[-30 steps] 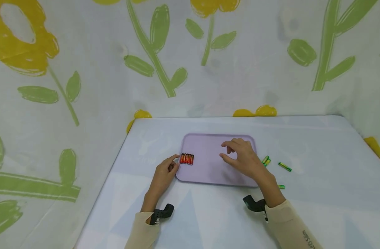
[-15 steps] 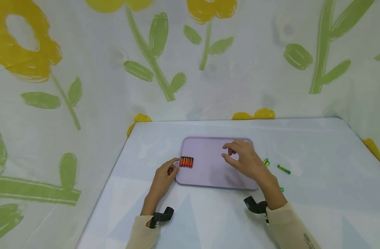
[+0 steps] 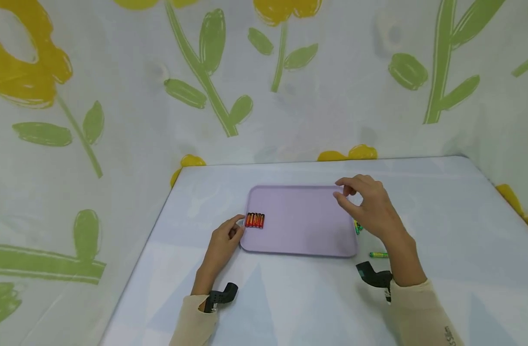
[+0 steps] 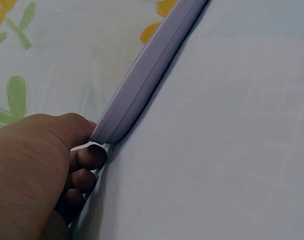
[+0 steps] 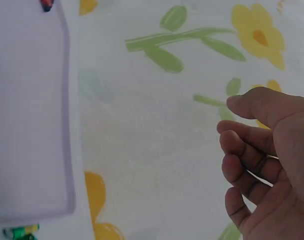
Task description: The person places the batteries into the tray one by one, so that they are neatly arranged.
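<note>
A shallow lilac tray (image 3: 302,221) lies on the table, with several red AAA-size batteries (image 3: 255,220) lined up side by side at its left end. My left hand (image 3: 222,242) is at the tray's left edge. Its thumb (image 4: 74,127) touches the rim in the left wrist view, and the other visible fingers curl below. Raised near the tray's right side, my right hand (image 3: 369,204) holds nothing; thumb and fingers are bent loosely with a gap between them. Green batteries (image 3: 358,227) lie just right of the tray, partly hidden by this hand.
Another green battery (image 3: 378,255) lies on the pale table near the right forearm. Green ones (image 5: 21,232) also show past the tray's end in the right wrist view. A flower-printed cloth wall (image 3: 307,120) rises behind the table.
My right hand has moved right and away from above the tray, baring more of its surface. The left hand keeps its place at the edge. The head view shifts slightly.
</note>
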Available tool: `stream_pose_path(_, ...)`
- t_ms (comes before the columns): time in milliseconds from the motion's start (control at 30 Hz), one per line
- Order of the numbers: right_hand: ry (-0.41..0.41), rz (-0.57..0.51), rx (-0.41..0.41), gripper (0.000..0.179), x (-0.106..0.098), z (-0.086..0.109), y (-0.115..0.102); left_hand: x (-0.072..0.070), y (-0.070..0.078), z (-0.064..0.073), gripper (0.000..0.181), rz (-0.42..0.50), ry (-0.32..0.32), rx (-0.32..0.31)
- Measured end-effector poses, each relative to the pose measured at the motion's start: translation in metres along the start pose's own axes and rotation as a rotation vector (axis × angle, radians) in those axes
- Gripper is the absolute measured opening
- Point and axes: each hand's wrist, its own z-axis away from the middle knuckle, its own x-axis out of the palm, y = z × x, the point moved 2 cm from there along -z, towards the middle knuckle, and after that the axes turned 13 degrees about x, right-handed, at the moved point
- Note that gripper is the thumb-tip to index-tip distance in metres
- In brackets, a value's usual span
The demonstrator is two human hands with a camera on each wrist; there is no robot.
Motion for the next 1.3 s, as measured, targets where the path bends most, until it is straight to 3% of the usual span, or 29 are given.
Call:
stream_pose_path(200,-0.041,0.088,0.015,0.024,-0.016,0.018,0.016,0.003,-0.003,0.0,0.032,-0.01,-0.002,-0.023)
stream_pose_path(433,-0.021,0.11,0.034,0.025,-0.024,0.032,0.033,0.003,0.004,-0.002,0.033,0.001,-0.002,0.009)
stream_pose_path(833,-0.007,0.107,0.023,0.023,-0.021,0.03,0.038,0.0,-0.002,-0.003,0.034,-0.006,-0.01,0.0)
stream_pose_path(1300,-0.01,0.121,0.091,0.022,-0.03,0.03,0.042,-0.004,0.007,-0.004,0.033,-0.023,-0.016,-0.011)
